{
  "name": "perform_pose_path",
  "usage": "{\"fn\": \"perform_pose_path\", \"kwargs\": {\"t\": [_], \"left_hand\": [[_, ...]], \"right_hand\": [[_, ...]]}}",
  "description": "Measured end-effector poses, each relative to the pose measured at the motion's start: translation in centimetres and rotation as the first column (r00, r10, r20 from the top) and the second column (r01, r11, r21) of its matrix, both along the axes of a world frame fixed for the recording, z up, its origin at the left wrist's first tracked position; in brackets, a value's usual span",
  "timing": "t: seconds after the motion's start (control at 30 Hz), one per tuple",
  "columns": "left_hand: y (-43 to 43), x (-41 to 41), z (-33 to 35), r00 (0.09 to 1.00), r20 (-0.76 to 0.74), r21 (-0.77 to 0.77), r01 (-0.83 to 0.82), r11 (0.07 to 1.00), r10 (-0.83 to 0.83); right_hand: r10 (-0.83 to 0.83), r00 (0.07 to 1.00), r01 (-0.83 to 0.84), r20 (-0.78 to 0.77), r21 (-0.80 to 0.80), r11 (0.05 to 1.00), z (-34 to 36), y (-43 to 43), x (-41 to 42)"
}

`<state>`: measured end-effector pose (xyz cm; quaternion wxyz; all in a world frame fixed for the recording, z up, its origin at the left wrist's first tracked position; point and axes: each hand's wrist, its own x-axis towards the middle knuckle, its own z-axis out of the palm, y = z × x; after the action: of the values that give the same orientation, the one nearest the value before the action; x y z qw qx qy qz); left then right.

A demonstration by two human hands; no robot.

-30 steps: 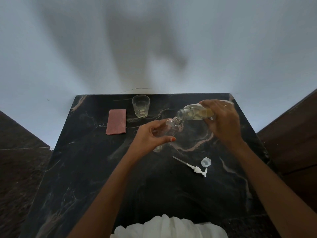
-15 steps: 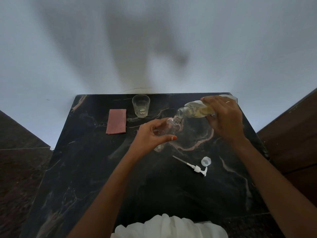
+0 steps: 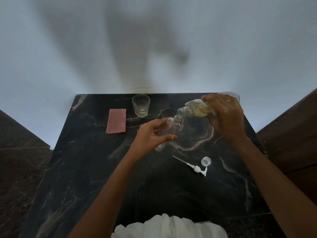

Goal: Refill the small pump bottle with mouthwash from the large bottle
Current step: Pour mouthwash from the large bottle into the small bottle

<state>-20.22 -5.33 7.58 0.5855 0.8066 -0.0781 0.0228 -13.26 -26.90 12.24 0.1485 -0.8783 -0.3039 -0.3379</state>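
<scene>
Clear small pump bottle (image 3: pixel 171 125) tilted, pale yellow liquid in large bottle (image 3: pixel 193 109)

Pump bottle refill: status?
Left hand holds small bottle, tilted. Right hand tips large bottle, mouth at its neck. Pump and cap lie aside; nothing blocks.

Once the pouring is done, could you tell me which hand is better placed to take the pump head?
Probably right. The pump head lies on the side of the right hand, which must set down the large bottle; the left hand grips the small bottle, which needs steadying.
</scene>
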Motion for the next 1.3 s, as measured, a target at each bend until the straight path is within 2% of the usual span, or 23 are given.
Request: {"fn": "perform_pose_path", "kwargs": {"t": [0.63, 1.3], "left_hand": [[-0.22, 0.16, 0.06, 1.000, 0.002, -0.052, -0.004, 0.999, 0.004], [-0.24, 0.30, -0.08, 1.000, 0.003, -0.042, 0.009, 0.999, -0.009]], "right_hand": [[-0.001, 0.998, 0.004, 0.064, -0.038, 0.999, 0.04, -0.19, 0.34], [-0.006, 0.998, 0.008, 0.057, -0.048, 0.999, 0.35, -0.30, 0.31]]}}
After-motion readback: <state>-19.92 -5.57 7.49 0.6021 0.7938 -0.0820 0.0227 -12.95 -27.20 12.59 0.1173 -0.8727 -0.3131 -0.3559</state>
